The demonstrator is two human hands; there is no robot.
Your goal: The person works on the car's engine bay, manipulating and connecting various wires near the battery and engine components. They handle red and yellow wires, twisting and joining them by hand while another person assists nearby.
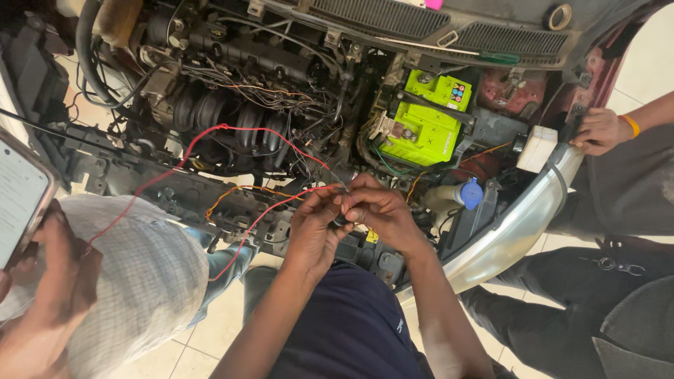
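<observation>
Both my hands meet over the front of an open engine bay. My left hand pinches the end of a thin red wire, which runs off to the left. My right hand closes its fingertips on the same wire end, where a small dark connector shows between the fingers. The hands touch each other. A second stretch of red wire loops over the black engine intake. An orange wire lies along the front crossmember just left of my hands.
A lime-green battery sits behind my right hand, with a blue cap beside it. At left a person in a checked shirt holds a phone. Another person's hand rests on the car's right edge near the headlight.
</observation>
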